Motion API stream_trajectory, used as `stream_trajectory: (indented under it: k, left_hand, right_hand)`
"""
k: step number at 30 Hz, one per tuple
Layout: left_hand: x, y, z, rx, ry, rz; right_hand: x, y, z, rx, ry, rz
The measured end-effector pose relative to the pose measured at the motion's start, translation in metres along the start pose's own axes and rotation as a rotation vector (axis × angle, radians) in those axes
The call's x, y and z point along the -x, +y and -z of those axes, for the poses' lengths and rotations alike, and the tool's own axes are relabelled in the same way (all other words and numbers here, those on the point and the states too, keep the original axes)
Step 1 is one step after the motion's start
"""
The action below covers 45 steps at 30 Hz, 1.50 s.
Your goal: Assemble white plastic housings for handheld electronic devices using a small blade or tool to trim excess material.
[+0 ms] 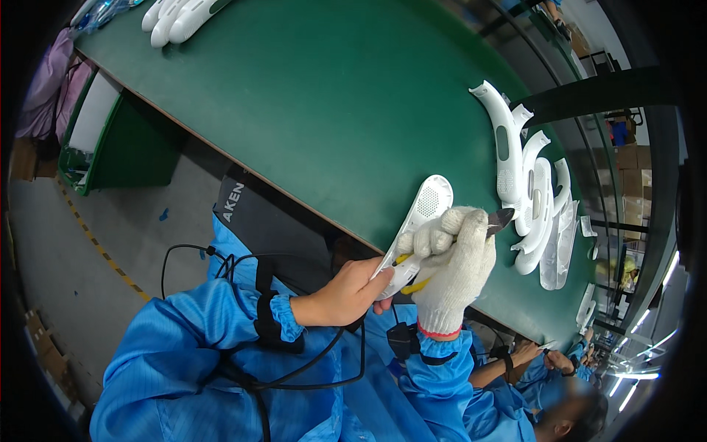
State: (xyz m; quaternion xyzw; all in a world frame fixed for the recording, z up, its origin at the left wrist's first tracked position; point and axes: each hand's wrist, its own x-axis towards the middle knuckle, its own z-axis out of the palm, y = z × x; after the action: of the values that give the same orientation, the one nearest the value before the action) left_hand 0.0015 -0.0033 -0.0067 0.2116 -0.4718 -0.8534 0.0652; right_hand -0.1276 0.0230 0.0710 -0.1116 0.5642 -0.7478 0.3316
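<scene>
My bare left hand [342, 295] is closed on the lower end of a long white plastic shell [429, 200], which slants up over the table edge. Its rounded far end is perforated with small holes. My right hand [456, 269], in a white knitted glove, is closed round yellow-handled pliers [501, 221]. Their dark tip sticks out past the glove toward the right, while the yellow grips show beside the shell. The gloved fingers lie against the shell's right side, hiding its middle and most of the pliers.
Several curved white shells [532, 184] lie on the green table [317, 96] at the right, more white shells [184, 18] at the far left. A green bin [132, 140] stands below the table's left edge. Black cables [294, 383] cross my lap. A co-worker's hands [560, 361] are at lower right.
</scene>
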Motion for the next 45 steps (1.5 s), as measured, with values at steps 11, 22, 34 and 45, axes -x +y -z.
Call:
stream_trajectory:
  k: [11, 22, 34, 45]
  left_hand:
    - [-0.001, 0.0, 0.001, -0.03, -0.004, 0.0]
    - [-0.001, 0.004, 0.002, -0.032, 0.004, 0.018]
    - [0.0, -0.002, 0.002, -0.057, 0.015, -0.025]
    - [-0.001, 0.005, 0.008, -0.025, -0.058, 0.037]
  right_hand:
    - [0.005, 0.008, -0.005, 0.086, 0.063, 0.111]
    - [-0.001, 0.0, -0.004, 0.048, 0.054, 0.048]
    - [0.006, 0.008, -0.024, 0.105, 0.215, 0.125]
    - [-0.001, 0.003, -0.007, 0.027, 0.159, 0.084]
